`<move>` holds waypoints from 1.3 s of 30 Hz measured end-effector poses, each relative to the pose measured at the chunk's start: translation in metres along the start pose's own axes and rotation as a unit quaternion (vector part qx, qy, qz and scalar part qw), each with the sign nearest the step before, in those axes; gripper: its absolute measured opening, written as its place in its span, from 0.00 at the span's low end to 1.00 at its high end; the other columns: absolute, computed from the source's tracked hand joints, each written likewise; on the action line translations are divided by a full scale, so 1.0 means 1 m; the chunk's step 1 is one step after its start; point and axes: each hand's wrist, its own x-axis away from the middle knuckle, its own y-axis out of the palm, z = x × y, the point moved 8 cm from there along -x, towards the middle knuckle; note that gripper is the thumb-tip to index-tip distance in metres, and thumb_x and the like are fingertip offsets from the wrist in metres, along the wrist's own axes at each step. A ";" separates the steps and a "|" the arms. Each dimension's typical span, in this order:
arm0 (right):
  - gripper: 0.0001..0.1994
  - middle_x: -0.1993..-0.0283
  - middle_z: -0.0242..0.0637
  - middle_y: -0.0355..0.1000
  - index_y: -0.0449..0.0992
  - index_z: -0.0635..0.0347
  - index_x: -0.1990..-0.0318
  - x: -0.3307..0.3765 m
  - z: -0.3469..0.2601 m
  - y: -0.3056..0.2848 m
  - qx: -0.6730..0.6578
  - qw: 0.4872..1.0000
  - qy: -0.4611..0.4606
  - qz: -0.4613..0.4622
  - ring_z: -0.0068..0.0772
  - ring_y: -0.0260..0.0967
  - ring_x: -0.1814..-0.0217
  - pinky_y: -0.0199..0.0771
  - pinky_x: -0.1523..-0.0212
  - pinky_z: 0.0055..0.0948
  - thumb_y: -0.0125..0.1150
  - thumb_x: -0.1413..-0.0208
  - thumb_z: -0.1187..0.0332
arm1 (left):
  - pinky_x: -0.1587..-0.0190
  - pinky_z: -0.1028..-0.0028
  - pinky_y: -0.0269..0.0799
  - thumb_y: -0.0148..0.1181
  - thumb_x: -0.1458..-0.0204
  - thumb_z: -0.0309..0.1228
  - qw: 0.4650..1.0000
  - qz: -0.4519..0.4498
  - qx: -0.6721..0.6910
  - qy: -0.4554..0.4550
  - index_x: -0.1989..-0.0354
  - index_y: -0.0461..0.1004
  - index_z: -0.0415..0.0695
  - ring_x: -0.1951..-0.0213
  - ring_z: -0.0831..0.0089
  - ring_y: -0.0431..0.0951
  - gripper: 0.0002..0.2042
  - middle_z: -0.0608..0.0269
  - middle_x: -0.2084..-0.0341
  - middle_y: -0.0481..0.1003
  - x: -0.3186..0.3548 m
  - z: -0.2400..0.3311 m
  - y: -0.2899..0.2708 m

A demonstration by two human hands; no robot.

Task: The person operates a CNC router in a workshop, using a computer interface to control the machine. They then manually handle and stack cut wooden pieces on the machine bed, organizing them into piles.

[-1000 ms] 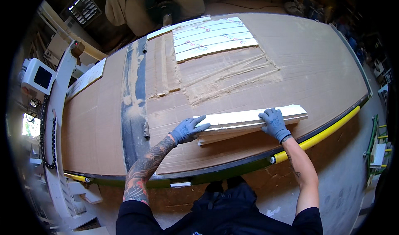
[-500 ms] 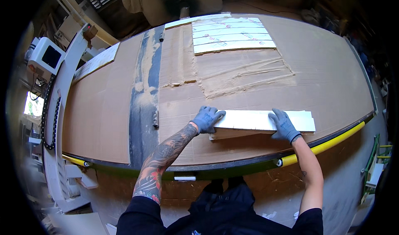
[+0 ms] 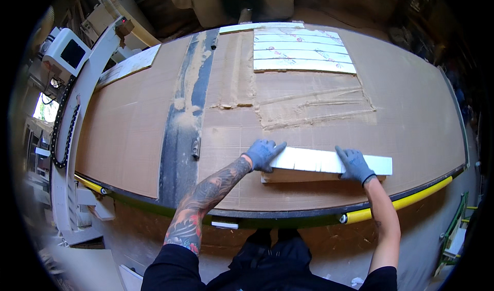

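Note:
A stack of long white-faced boards (image 3: 309, 160) lies near the front edge of the wide brown work surface (image 3: 231, 190). Around its left end my left hand (image 3: 262, 154), in a blue-grey glove, is closed with the thumb on top. My right hand (image 3: 354, 164), gloved alike, grips the stack toward its right end, fingers over the top and far side. Below the top boards a brown side face (image 3: 309, 175) shows, set slightly to the left. How many boards are stacked cannot be made out.
Several white printed strips (image 3: 303, 49) lie side by side at the far edge, near sawdust ridges (image 3: 316, 103). A dark dusty band (image 3: 177, 162) crosses the surface left of me. A machine gantry (image 3: 85, 95) stands at the left; yellow rollers (image 3: 396, 201) line the front edge.
At the right end, the top boards were staggered and now look more even. Both hands keep hold of the stack. The whole view has shifted slightly.

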 end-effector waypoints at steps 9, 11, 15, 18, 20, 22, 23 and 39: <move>0.52 0.50 0.44 0.71 0.57 0.52 0.31 0.019 -0.002 0.002 0.000 1.000 -0.030 -0.005 0.48 0.68 0.47 0.65 0.45 0.43 0.78 0.70 0.58 | 0.43 0.56 0.66 0.73 0.63 0.55 0.998 0.031 0.048 0.005 0.30 0.55 0.45 0.46 0.50 0.71 0.52 0.46 0.47 0.70 0.021 0.025 0.006; 0.53 0.49 0.44 0.70 0.58 0.53 0.31 0.018 -0.001 -0.001 -0.011 0.999 -0.038 0.007 0.47 0.67 0.47 0.65 0.45 0.42 0.79 0.70 0.58 | 0.40 0.56 0.64 0.71 0.62 0.58 0.994 0.011 0.106 0.005 0.31 0.57 0.44 0.44 0.50 0.70 0.51 0.46 0.45 0.69 0.008 0.022 0.009; 0.52 0.45 0.45 0.69 0.58 0.54 0.31 0.022 0.006 0.001 -0.022 0.998 -0.052 0.021 0.47 0.66 0.45 0.63 0.41 0.43 0.79 0.68 0.55 | 0.38 0.56 0.63 0.68 0.61 0.62 0.994 -0.042 0.103 0.017 0.32 0.59 0.43 0.40 0.51 0.68 0.50 0.46 0.42 0.68 -0.020 0.038 0.010; 0.46 0.37 0.50 0.65 0.62 0.58 0.33 0.034 0.023 -0.030 -0.108 0.982 -0.086 0.132 0.52 0.63 0.37 0.59 0.34 0.47 0.76 0.60 0.50 | 0.37 0.56 0.62 0.68 0.61 0.62 0.993 -0.025 0.111 0.026 0.32 0.59 0.42 0.39 0.50 0.66 0.50 0.45 0.40 0.66 -0.018 0.031 0.013; 0.42 0.36 0.51 0.64 0.63 0.62 0.34 0.068 0.115 -0.002 -0.145 0.959 0.032 0.242 0.53 0.62 0.36 0.57 0.32 0.47 0.73 0.54 0.51 | 0.37 0.57 0.65 0.67 0.56 0.60 0.981 0.059 0.183 -0.031 0.33 0.62 0.41 0.40 0.47 0.69 0.46 0.45 0.41 0.68 -0.017 0.005 0.001; 0.38 0.36 0.52 0.64 0.63 0.65 0.34 0.119 0.215 0.026 -0.161 0.911 0.258 0.279 0.53 0.60 0.34 0.57 0.32 0.45 0.68 0.47 0.52 | 0.39 0.59 0.67 0.64 0.49 0.55 0.918 0.147 0.329 -0.164 0.35 0.63 0.39 0.41 0.50 0.71 0.40 0.45 0.42 0.69 0.007 -0.044 0.023; 0.35 0.36 0.51 0.65 0.64 0.65 0.35 0.150 0.259 0.052 -0.230 0.866 0.332 0.296 0.50 0.61 0.34 0.58 0.32 0.43 0.65 0.44 0.52 | 0.40 0.61 0.68 0.62 0.46 0.54 0.852 0.182 0.427 -0.242 0.36 0.64 0.37 0.41 0.55 0.71 0.37 0.47 0.42 0.70 0.026 -0.067 0.059; 0.29 0.44 0.35 0.71 0.67 0.60 0.37 0.171 0.287 0.138 -0.721 0.603 0.307 0.151 0.30 0.68 0.43 0.71 0.43 0.32 0.59 0.38 0.49 | 0.55 0.70 0.74 0.60 0.41 0.49 0.684 0.175 0.625 -0.333 0.49 0.75 0.33 0.59 0.74 0.76 0.27 0.59 0.60 0.79 0.030 0.020 0.069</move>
